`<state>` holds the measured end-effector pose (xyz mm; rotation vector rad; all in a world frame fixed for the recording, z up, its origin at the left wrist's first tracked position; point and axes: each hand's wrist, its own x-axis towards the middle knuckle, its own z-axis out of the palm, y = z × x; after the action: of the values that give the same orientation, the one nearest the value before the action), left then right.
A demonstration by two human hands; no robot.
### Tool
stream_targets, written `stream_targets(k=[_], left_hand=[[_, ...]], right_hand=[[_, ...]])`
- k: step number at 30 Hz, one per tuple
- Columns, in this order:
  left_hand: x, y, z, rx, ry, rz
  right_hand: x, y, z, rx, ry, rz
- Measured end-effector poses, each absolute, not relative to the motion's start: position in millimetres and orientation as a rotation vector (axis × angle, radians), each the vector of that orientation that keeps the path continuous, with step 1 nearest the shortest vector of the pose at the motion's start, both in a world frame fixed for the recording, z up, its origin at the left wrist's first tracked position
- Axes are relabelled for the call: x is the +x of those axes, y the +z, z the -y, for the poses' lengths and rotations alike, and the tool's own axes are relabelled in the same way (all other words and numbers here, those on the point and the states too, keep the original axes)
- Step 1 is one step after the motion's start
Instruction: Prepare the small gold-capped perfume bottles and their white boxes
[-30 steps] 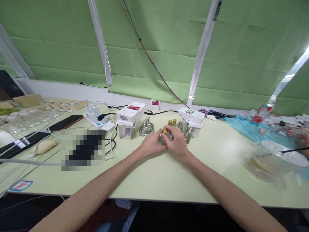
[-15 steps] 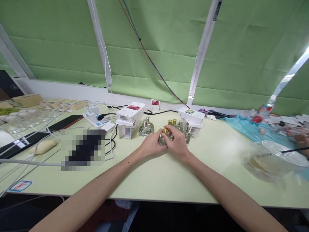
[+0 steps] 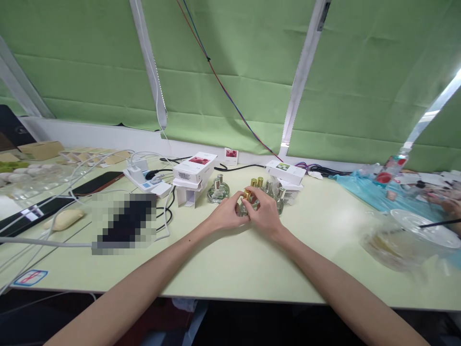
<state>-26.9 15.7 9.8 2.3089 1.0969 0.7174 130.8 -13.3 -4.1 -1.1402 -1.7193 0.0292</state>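
Both hands meet at a small glass perfume bottle with a gold cap (image 3: 247, 194), near the middle of the table. My left hand (image 3: 228, 213) curls round its left side, and my right hand (image 3: 265, 210) closes on it from the right, fingers at the cap. Much of the glass is hidden by the fingers. Just behind stand more bottles with gold caps (image 3: 257, 182). Silver-capped perfume bottles (image 3: 280, 202) stand close beside my right hand. To the left of my left hand are two round silver-capped bottles (image 3: 218, 193).
White cartons (image 3: 195, 168) are stacked at back left, more cartons (image 3: 285, 172) at back right. A power strip (image 3: 146, 181) and cables lie left, near a beige oval object (image 3: 64, 220). At right are a clear plastic container (image 3: 392, 245), blue plastic sheet (image 3: 367, 192) and another person's hand (image 3: 452, 209).
Both hands stay round the gold-capped bottle with only a very slight shift. The other bottles and cartons have not moved.
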Motion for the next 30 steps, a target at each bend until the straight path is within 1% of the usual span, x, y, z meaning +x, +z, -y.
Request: stream_targets(k=[10, 17, 23, 30], left_hand=[[-33.4, 12.8, -20.4, 2.229, 0.606, -0.976], [-31.0, 11.6, -19.3, 2.237, 0.649, -0.966], [-26.7, 11.2, -16.4, 2.275, 0.685, -1.032], [-24.2, 11.3, -14.3, 2.406, 0.703, -1.221]], right_hand=[[131.7, -4.3, 13.3, -1.133, 0.036, 1.725], [131.4, -5.3, 12.9, -1.128, 0.060, 1.721], [131.8, -7.7, 10.1, -1.107, 0.060, 1.723], [131.5, -8.9, 9.6, -1.096, 0.053, 1.724]])
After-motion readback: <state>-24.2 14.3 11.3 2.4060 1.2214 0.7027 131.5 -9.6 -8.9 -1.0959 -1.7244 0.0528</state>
